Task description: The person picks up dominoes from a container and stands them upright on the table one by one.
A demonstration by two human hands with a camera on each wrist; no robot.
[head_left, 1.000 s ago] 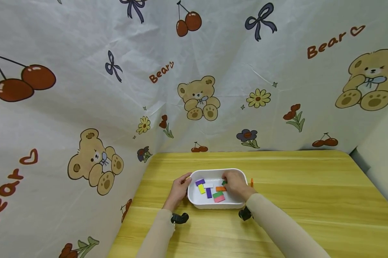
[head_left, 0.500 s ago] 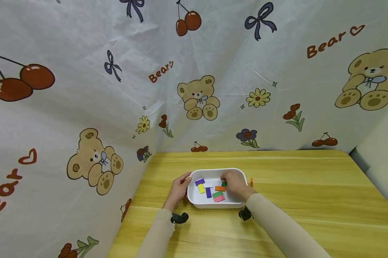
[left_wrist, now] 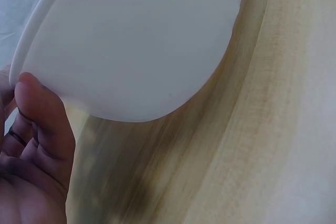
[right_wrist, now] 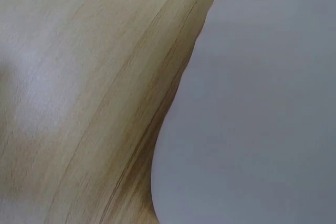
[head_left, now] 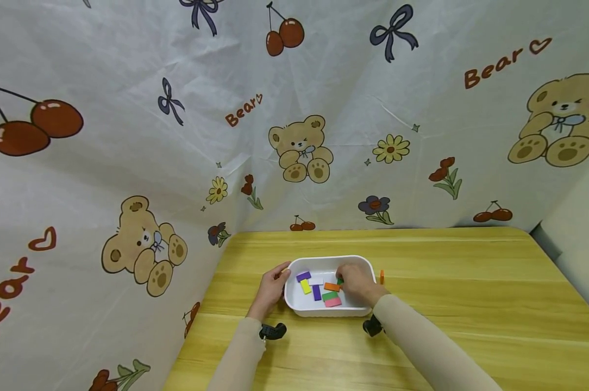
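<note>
A white plastic tub (head_left: 329,313) sits on the table with small coloured blocks in it. My left hand (head_left: 271,289) grips its left rim, and in the left wrist view the thumb (left_wrist: 44,108) presses on the wall just below the lip. Inside the right half, my right hand (head_left: 355,281) reaches down with curled fingers and pinches a green block (head_left: 340,281), mostly covered by the fingers. Right beside that lie an orange block (head_left: 331,287), a second green block (head_left: 330,296) and a pink block (head_left: 332,303). The right wrist view shows only the tub's outer wall (right_wrist: 252,119) and table.
Further left in the tub lie a yellow block (head_left: 306,287), a white block (head_left: 316,282) and purple blocks (head_left: 316,292). One orange block (head_left: 382,277) is on the wooden table (head_left: 470,304), just right of the tub. A bear-print cloth (head_left: 343,98) hangs behind.
Within the tub, the loose orange block has shifted slightly left and tilted as my right fingers moved a little beside it. My left hand keeps its place on the rim.
</note>
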